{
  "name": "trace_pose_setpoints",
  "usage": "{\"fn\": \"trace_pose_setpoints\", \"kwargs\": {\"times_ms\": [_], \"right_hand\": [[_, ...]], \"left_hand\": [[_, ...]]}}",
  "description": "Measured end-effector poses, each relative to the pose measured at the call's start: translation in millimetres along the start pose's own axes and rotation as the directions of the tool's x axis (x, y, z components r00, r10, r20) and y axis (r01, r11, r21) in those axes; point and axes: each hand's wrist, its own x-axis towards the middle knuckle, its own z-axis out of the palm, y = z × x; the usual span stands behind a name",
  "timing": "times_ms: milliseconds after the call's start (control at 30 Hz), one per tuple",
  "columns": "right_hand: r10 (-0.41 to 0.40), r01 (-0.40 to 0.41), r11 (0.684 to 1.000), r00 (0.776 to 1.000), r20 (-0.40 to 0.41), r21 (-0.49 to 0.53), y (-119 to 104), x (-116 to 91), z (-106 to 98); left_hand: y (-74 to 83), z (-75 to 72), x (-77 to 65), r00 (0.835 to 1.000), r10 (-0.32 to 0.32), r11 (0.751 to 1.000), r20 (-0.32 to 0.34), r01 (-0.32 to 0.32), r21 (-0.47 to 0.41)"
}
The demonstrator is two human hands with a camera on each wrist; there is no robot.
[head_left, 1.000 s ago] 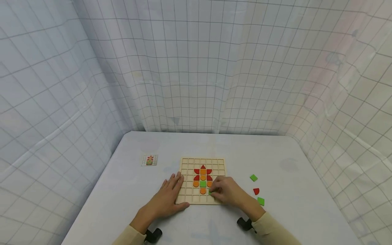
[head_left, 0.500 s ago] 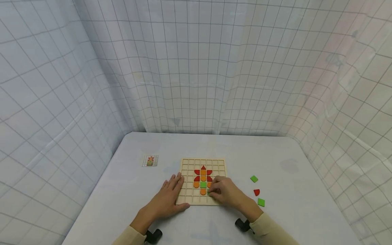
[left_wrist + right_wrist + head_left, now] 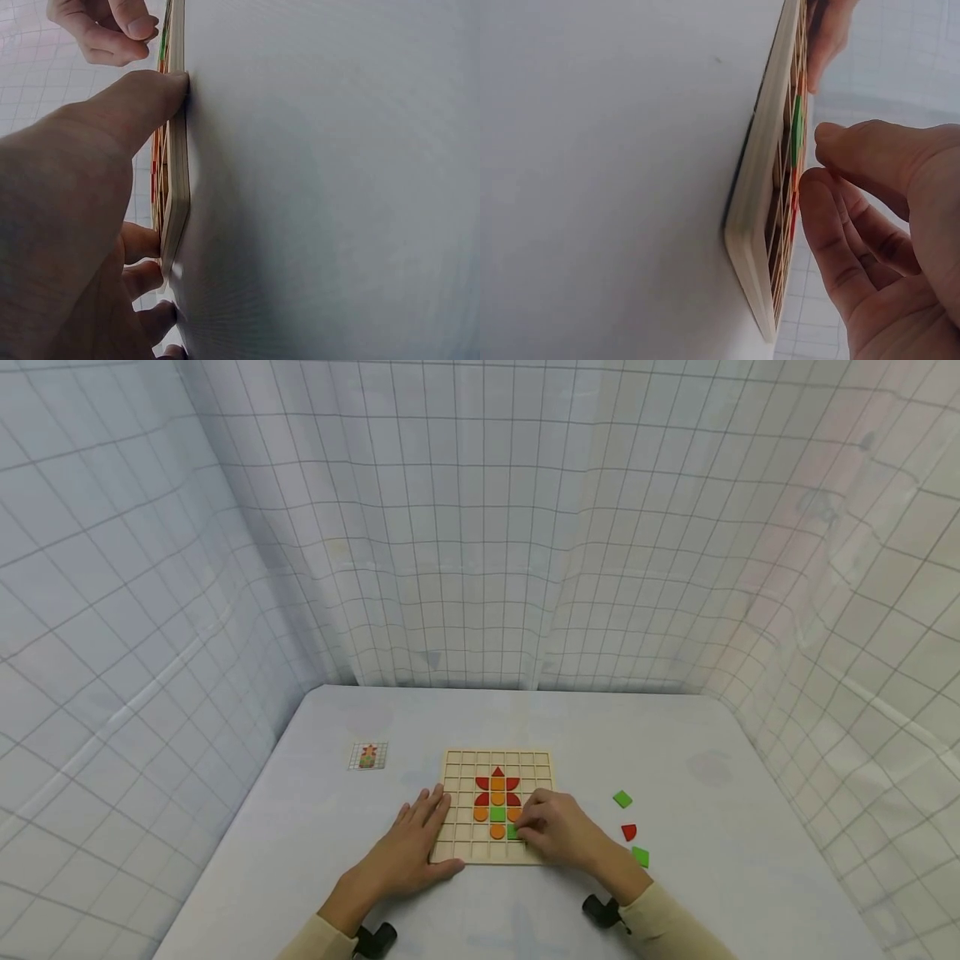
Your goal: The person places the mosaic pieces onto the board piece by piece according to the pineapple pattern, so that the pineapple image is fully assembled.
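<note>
Loosely parted, my right hand (image 3: pixel 557 832) sits by a lower-centre green tile (image 3: pixel 512 832); my left hand (image 3: pixel 405 850) rests spread on the board (image 3: pixel 534 772).

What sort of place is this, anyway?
Probably a small curtained-off recording booth: grid-patterned white curtains hang on three sides of a white table, and small black cameras sit at both wrists.

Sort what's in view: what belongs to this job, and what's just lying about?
Belongs:
- grid board
- coloured pieces on it
- likely loose green pieces, loose red piece, picture card

Just lying about:
- nothing clearly; white table and gridded curtain seem mere setting
</note>
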Motion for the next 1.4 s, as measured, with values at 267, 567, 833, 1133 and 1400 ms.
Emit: {"fn": "trace_pose_setpoints", "kwargs": {"times_ms": [267, 567, 833, 1133, 1400], "right_hand": [[0.043, -0.043, 0.999, 0.997, -0.059, -0.005, 8.5, -6.4, -11.7], [0.105, -0.106, 0.994, 0.991, -0.086, -0.004, 25.1, -20.5, -28.7], [0.155, -0.167, 0.983, 0.978, -0.141, -0.077, 46.6, -35.1, -52.4], [0.264, -0.287, 0.953, 0.946, -0.190, -0.102, 70.6, -55.0, -76.3], [0.393, -0.407, 0.909, 0.908, -0.143, -0.091, 90.4, -69.7, -85.6]], "left_hand": [[-1.5, -0.2, 0.2, 1.000, 0.002, 1.000, -0.003, -0.002, 0.002], [-2.2, 0.9, 0.0, 1.000, 0.006, 1.000, 0.008, -0.006, 0.003], [0.6, -1.2, -0.4, 1.000, -0.001, 1.000, 0.007, 0.001, -0.003], [0.7, -0.6, -0.2, 1.000, -0.002, 1.000, 0.006, 0.002, 0.005], [1.3, -1.5, -0.6, 1.000, -0.003, 1.000, 0.006, 0.003, -0.001]]}}
